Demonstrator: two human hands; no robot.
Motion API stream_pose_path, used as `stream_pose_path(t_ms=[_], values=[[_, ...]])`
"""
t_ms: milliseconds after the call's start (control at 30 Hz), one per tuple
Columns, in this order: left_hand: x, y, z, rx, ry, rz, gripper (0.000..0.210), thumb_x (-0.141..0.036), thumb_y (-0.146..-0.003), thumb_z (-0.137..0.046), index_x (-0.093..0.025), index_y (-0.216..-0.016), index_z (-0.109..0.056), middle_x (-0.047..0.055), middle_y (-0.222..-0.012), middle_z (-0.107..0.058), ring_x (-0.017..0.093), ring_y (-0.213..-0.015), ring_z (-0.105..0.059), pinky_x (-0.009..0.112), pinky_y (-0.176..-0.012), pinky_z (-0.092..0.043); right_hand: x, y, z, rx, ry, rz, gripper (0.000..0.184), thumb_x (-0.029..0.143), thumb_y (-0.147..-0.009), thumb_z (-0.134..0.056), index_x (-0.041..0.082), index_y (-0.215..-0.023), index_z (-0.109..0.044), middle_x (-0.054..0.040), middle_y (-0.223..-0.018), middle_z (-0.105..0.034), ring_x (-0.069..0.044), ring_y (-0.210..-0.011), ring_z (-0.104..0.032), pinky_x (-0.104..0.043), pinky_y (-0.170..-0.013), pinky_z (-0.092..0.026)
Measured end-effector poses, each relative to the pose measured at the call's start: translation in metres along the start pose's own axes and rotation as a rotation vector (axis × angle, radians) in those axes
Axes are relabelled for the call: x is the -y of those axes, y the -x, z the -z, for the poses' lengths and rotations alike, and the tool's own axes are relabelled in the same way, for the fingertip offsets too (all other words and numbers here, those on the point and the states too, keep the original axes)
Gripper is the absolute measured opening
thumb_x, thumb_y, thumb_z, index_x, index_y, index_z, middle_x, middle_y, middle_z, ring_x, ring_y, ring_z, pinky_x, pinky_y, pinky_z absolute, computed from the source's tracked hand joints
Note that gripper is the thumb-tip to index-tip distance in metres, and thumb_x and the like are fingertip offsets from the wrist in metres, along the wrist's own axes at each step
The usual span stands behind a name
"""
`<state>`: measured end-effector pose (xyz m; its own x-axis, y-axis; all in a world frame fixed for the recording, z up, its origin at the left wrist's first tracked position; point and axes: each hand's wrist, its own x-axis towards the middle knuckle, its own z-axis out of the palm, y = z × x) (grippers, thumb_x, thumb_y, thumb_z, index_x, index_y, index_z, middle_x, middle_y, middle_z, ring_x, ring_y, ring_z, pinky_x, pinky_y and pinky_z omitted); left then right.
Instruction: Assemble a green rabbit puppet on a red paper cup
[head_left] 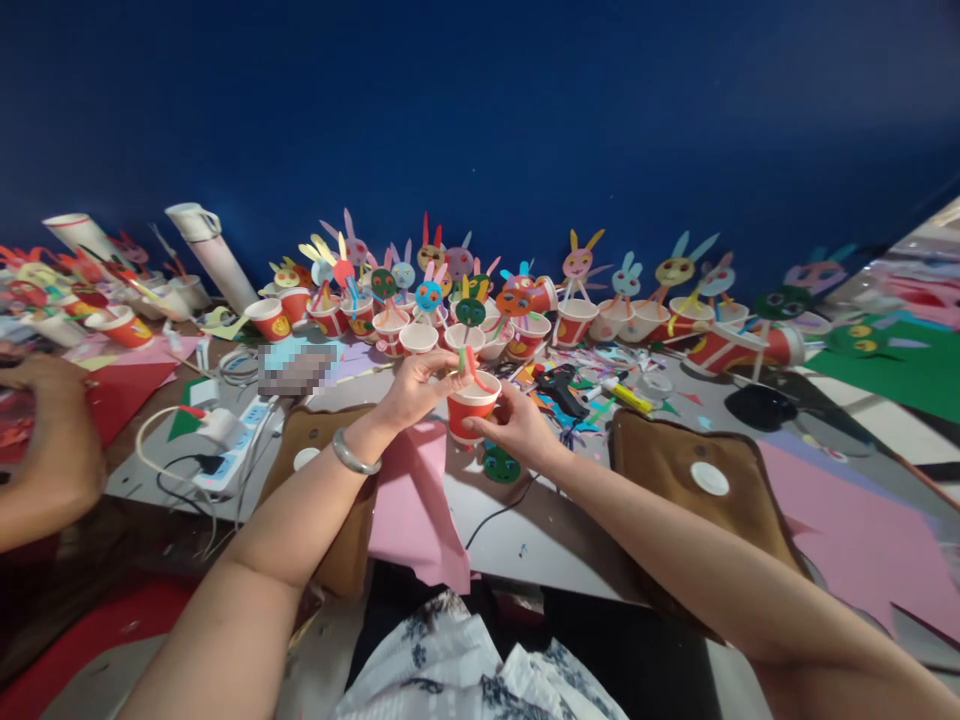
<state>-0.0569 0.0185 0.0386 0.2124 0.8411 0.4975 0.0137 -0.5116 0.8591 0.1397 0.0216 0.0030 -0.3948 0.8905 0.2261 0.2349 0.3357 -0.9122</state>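
Observation:
In front of me is a red and white paper cup (472, 402), held upright just above the table. My right hand (521, 428) is closed around its right side, with the thumb across the front. At the cup's left rim, my left hand (429, 388) is closed, pinching red and green paper strips (470, 364) that stick up over the opening. The lower ends of the strips are hidden. Just below the cup lies a green paper face (501, 464). Pink paper (420, 510) lies beneath my left wrist.
Several paper cups with rabbit faces (577, 262) line the back. A glue gun (561, 388) and yellow tube (628, 396) lie among scraps on the right. A power strip (238, 445) with cables is on the left, near another person's arm (56, 440). Brown cushions (697, 470) flank me.

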Motion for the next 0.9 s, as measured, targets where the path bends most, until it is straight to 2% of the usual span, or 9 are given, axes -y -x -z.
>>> stream_pose_path(t_ms=[200,467,667,900], values=[[-0.002,0.000,-0.003,-0.064,0.109,0.111,0.033,-0.044,-0.073,-0.083,-0.017,-0.090,-0.077,0.008,-0.098,-0.078,0.019,-0.092,-0.070,0.033,-0.090,-0.053,-0.007,0.004,-0.004,0.023,-0.028,-0.007,0.056,0.042,-0.069,-0.083,0.021,-0.117,-0.064,-0.0032,-0.088,-0.071,-0.020,-0.074,-0.062,-0.030,-0.062,-0.051],[-0.015,0.002,-0.008,-0.100,0.076,0.197,0.033,-0.047,-0.077,-0.078,-0.015,-0.086,-0.078,0.007,-0.086,-0.077,0.015,-0.079,-0.067,0.026,-0.073,-0.051,0.003,0.008,-0.006,0.071,-0.081,0.009,0.058,0.038,-0.068,-0.083,0.018,-0.119,-0.062,0.0008,-0.082,-0.064,-0.011,-0.062,-0.046,-0.023,-0.055,-0.038],[-0.016,0.004,-0.012,-0.052,0.105,0.241,0.032,-0.045,-0.082,-0.074,-0.015,-0.092,-0.077,0.007,-0.087,-0.077,0.016,-0.082,-0.068,0.027,-0.078,-0.052,0.011,0.013,-0.006,0.107,-0.114,0.014,0.045,0.037,-0.068,-0.083,0.017,-0.104,-0.062,0.0035,-0.073,-0.054,-0.010,-0.060,-0.039,-0.023,-0.054,-0.033],[-0.020,0.006,-0.021,-0.117,0.174,0.270,0.030,-0.044,-0.082,-0.075,-0.015,-0.089,-0.077,0.006,-0.084,-0.077,0.016,-0.080,-0.069,0.026,-0.077,-0.053,0.006,0.015,-0.002,0.136,-0.100,-0.006,0.056,0.040,-0.067,-0.083,0.017,-0.113,-0.062,0.0034,-0.074,-0.053,-0.011,-0.062,-0.039,-0.024,-0.055,-0.034]])
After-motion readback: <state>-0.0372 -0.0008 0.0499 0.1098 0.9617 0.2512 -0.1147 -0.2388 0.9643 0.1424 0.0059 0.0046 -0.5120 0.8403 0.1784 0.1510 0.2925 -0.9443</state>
